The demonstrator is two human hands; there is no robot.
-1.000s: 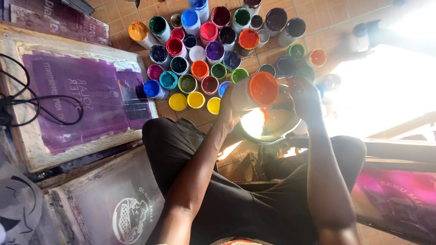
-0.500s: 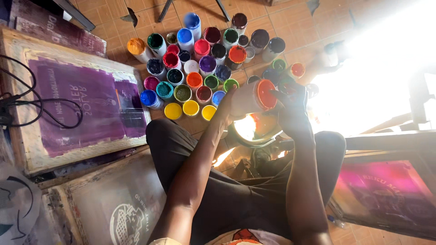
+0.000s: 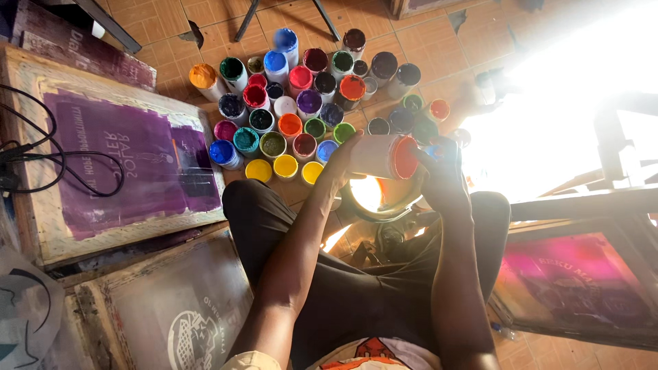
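My left hand (image 3: 340,166) grips a white jar of orange-red paint (image 3: 381,157), tipped on its side with its mouth facing right. My right hand (image 3: 441,173) is at the jar's mouth and holds a small blue thing (image 3: 432,150); I cannot tell what it is. Under the jar, between my knees, sits a round bowl (image 3: 380,199) that glows orange in the sunlight. I sit on the floor in dark trousers.
Several open paint jars (image 3: 301,103) of many colours stand on the tiled floor ahead. A purple-stained printing screen in a wooden frame (image 3: 116,161) with black cables lies left. Another screen (image 3: 171,315) lies near left, a pink one (image 3: 576,281) right. Glaring sunlight fills the right.
The jar has tipped from mouth-up to lying sideways over the bowl. My right hand has stayed at its mouth. The camera view has drifted slightly.
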